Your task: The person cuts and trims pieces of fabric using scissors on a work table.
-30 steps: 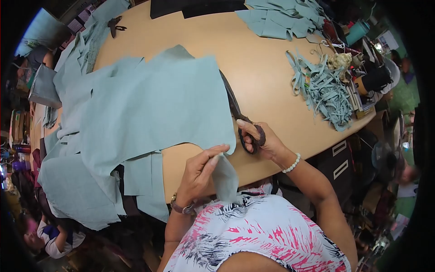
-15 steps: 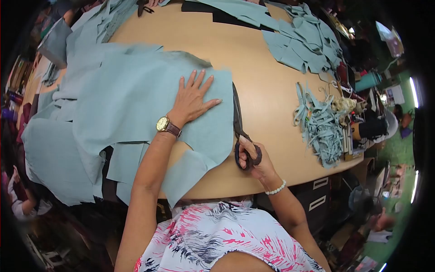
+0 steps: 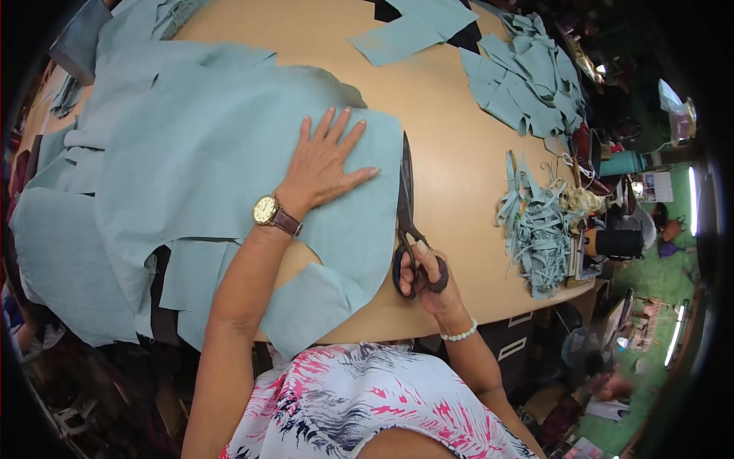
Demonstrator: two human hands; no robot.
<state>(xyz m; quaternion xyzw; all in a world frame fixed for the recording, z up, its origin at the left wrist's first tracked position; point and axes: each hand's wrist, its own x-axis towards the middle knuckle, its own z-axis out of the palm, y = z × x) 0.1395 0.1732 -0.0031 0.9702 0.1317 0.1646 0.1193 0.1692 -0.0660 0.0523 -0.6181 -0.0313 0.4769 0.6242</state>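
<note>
My left hand (image 3: 325, 162) lies flat with fingers spread on a large pale blue-green sheet (image 3: 191, 145), which looks like fabric or thin leather. In my right hand (image 3: 437, 287) is a pair of large dark scissors (image 3: 407, 187), held by the handle loops, one of them wrapped in dark material. The blades point away from me along the sheet's right edge; they look nearly closed, and I cannot tell whether the edge lies between them. Near my left forearm, a flap of the sheet (image 3: 313, 306) reaches the table's front edge.
A heap of thin cut strips (image 3: 539, 229) lies on the table (image 3: 451, 168) at right. Larger cut pieces (image 3: 527, 76) are piled at the back right. Another blue-green piece (image 3: 413, 30) partly covers something black behind. A grey box-like object (image 3: 80, 42) stands at the far left.
The view has shifted slightly. The scissor handles sit a little further apart, with the blades still beside the sheet's edge. At the back, the loose blue-green piece lies differently over the black material.
</note>
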